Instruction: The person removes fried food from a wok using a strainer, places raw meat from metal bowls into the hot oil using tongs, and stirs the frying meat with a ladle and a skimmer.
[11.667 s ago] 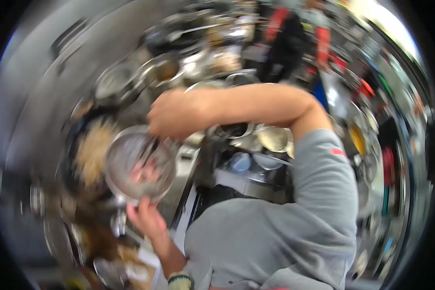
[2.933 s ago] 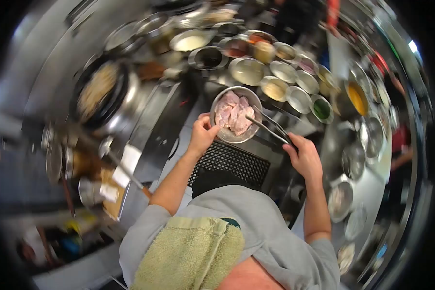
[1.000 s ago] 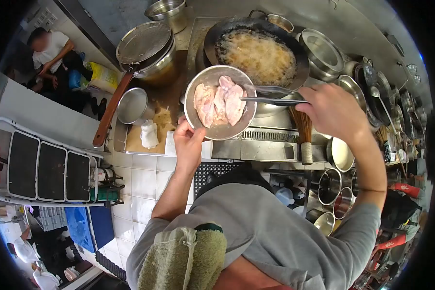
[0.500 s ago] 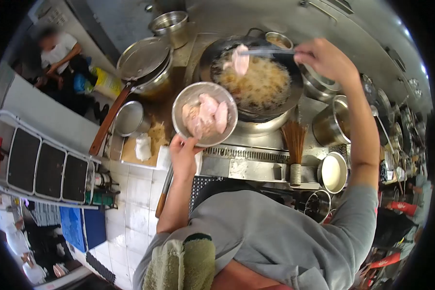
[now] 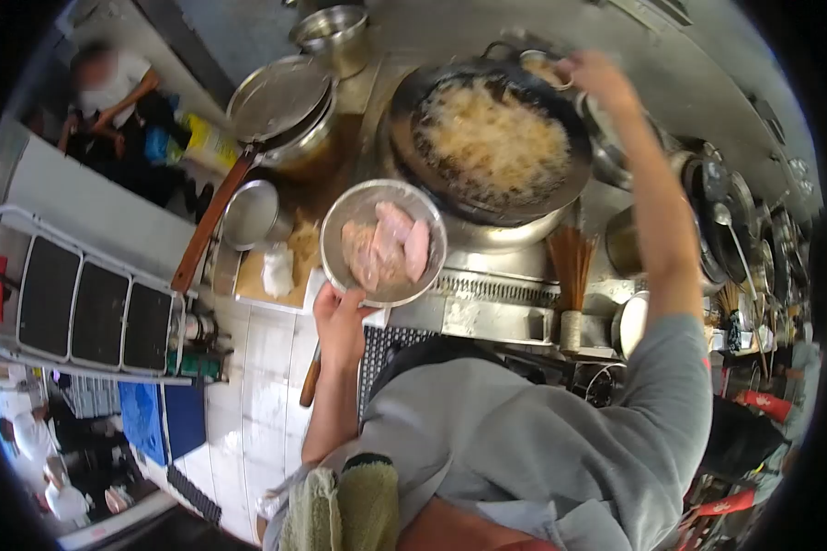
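Observation:
My left hand point(image 5: 340, 323) is closed on the near rim of a round metal bowl point(image 5: 333, 259), which holds several pieces of raw pale-pink chicken point(image 5: 390, 241). Right of the bowl, a dark wok point(image 5: 404, 129) on the stove is full of foaming, bubbling oil point(image 5: 492, 138). My right hand point(image 5: 597, 81) is beyond the wok's far right edge, close to a small metal bowl point(image 5: 544, 66). Motion smears its fingers, and no tool shows clearly in it.
A bamboo wok brush point(image 5: 572, 275) stands upright at the stove's front. On the left are a lidded pot point(image 5: 289, 110), a long-handled wooden tool point(image 5: 213, 216) and a metal bowl point(image 5: 251, 216). Pots and a ladle point(image 5: 735, 243) line the right. A seated person point(image 5: 115, 96) is at far left.
My right hand has moved up and away from over the wok. The thin metal tool and chicken piece it held over the oil no longer show. The left hand keeps its bowl.

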Motion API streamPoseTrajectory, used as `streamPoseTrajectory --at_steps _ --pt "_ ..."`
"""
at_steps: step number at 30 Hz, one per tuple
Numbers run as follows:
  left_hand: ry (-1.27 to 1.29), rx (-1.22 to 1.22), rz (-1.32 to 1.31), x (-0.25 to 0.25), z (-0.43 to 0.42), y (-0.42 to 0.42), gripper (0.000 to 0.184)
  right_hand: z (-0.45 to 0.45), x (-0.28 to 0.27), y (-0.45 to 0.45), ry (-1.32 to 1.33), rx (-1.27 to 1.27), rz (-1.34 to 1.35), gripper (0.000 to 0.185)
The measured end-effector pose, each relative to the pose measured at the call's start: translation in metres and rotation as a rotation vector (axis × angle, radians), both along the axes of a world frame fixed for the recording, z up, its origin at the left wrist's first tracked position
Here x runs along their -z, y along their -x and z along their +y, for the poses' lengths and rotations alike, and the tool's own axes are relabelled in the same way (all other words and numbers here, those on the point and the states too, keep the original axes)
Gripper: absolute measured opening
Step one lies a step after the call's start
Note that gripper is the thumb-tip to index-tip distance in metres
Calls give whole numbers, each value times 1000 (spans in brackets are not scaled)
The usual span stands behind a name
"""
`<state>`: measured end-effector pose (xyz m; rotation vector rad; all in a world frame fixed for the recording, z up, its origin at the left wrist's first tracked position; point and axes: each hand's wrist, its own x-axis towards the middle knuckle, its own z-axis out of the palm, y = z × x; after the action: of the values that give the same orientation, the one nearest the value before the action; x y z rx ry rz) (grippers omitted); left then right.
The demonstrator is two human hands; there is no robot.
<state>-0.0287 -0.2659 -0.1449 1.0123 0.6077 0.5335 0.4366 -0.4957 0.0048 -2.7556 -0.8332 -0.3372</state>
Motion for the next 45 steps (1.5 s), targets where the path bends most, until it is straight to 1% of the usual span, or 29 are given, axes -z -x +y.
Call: streamPoseTrajectory --at_steps 1,3,5,7,9,10,11,13,14,15,17,19,21,23,24,25,27,28,29,30,32,34,36,38,39,40,43,44,45 --pt "-10 -9 20 -10 1 -1 6 0 -30 36 -71 -111 -18 36" --pt "5 23 -22 -6 10 -2 9 -4 -73 110 -38 -263 -11 33" --pt "7 38 -48 3 22 -5 12 -3 -81 175 -36 -343 117 32" --pt "12 95 -84 9 30 -9 15 15 -89 230 204 -535 180 31" --pt "-267 110 -150 11 31 -16 20 23 -56 262 257 -524 -42 31" --pt "-335 130 -165 0 27 -17 21 33 -46 269 343 -473 -32 31" --pt "-329 159 -172 2 24 -20 21 39 -35 271 428 -422 -18 31" --pt "-368 145 -186 5 20 -25 21 38 -27 271 392 -466 -93 32" --pt "-228 157 -183 8 20 -29 21 37 -32 274 371 -395 -113 31" --pt "-230 167 -188 9 21 -30 21 35 -40 274 351 -327 -132 31" --pt "-90 137 -138 6 18 -31 14 15 -60 270 203 -335 -171 29" --pt "-86 103 -155 8 20 -32 12 13 -88 276 293 -314 164 27" --pt "-88 127 -133 9 24 -32 22 25 -69 278 338 -339 142 27" --pt "-172 122 -184 13 23 -35 21 42 -37 271 439 -377 163 28" --pt "-259 117 -225 14 20 -37 21 46 -10 258 369 -495 8 20" --pt "-260 123 -234 12 18 -39 21 49 -14 253 370 -487 1 20" --pt "-77 117 -93 7 19 -41 20 55 -25 246 444 -493 36 19" --pt "-60 116 -111 8 20 -42 18 51 -44 242 404 -482 94 16" --pt "-65 119 -115 6 20 -44 18 41 -47 226 270 -551 11 16" --pt "-52 99 -91 4 20 -46 15 34 -60 212 212 -525 49 17" --pt "-8 51 -80 5 19 -49 11 30 -78 180 158 -510 78 17" --pt "10 26 -83 2 18 -45 11 34 -88 145 86 -348 122 19" --pt "25 0 -80 -2 15 -39 13 49 -58 98 206 -233 -52 21" --pt "20 -17 -53 -5 11 -30 14 70 -15 60 378 -62 -108 24" --pt "21 -31 -24 -6 9 -25 15 76 8 43 444 -116 -181 22" --pt "23 -27 -17 0 10 -20 18 82 31 25 521 -103 -146 20" --pt "52 -58 -34 -1 6 -8 20 90 60 17 503 -35 -97 21" --pt "51 -57 -38 0 6 -3 21 87 62 19 371 -34 -187 24" --pt "57 -72 -26 0 6 1 21 84 60 5 333 6 -141 25"
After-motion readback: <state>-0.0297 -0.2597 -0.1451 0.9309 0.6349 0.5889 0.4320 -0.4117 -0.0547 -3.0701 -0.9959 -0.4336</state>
